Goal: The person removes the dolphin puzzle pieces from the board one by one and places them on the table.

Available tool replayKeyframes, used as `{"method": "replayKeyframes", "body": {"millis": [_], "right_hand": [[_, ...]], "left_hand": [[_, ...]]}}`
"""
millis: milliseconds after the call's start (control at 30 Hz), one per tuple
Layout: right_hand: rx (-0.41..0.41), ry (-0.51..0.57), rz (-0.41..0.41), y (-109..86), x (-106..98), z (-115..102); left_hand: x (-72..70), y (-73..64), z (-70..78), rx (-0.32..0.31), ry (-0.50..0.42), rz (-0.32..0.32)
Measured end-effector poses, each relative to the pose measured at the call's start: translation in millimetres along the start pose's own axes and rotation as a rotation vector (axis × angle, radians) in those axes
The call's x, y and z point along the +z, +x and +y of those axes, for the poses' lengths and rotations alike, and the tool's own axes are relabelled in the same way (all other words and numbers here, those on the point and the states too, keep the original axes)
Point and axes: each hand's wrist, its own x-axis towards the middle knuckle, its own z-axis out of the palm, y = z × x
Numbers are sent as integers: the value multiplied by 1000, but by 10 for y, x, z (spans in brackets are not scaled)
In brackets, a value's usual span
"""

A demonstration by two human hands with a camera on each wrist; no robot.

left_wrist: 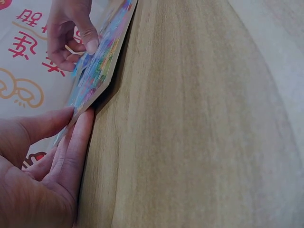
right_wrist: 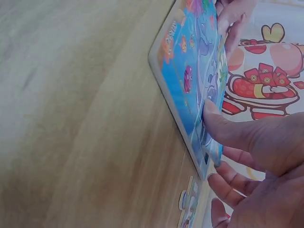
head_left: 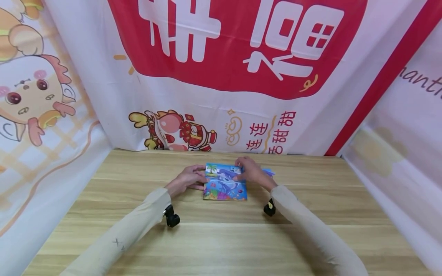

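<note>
A dolphin jigsaw puzzle lies on the wooden table, with a palm tree and sea creatures printed on it. At its left edge, my left hand grips the board, thumb on top and fingers underneath, as the left wrist view shows. My right hand is over the upper right part, its thumb on the picture. In the right wrist view, that hand pinches a blue puzzle piece at the board's edge, slightly raised from the backing. Part of this piece is hidden behind the thumb.
Some loose puzzle pieces lie just beyond the right wrist, partly covered by it. A printed cloth hangs along the table's back edge, and further cloths stand at both sides. Wooden table surface extends in front of the board.
</note>
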Motion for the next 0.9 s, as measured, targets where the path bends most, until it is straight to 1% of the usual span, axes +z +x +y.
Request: {"method": "replayKeyframes", "body": {"millis": [100, 233, 400, 500, 600, 700, 900], "right_hand": [[-5, 31, 31, -11, 28, -1], [-33, 135, 65, -34, 51, 17], [-122, 216, 124, -34, 45, 77], [-136, 295, 130, -41, 23, 110], [-105, 405, 85, -67, -16, 129], [-56, 519, 40, -94, -60, 150], [34, 687, -14, -140, -161, 226]], "left_hand": [[-6, -4, -6, -3, 2, -2], [-15, 1, -13, -6, 10, -3], [-18, 5, -19, -3, 15, -3], [-11, 0, -16, 0, 12, -1], [-9, -10, -13, 4, 6, 1], [-9, -15, -12, 4, 1, 2], [-8, -10, -14, -2, 9, 2]]}}
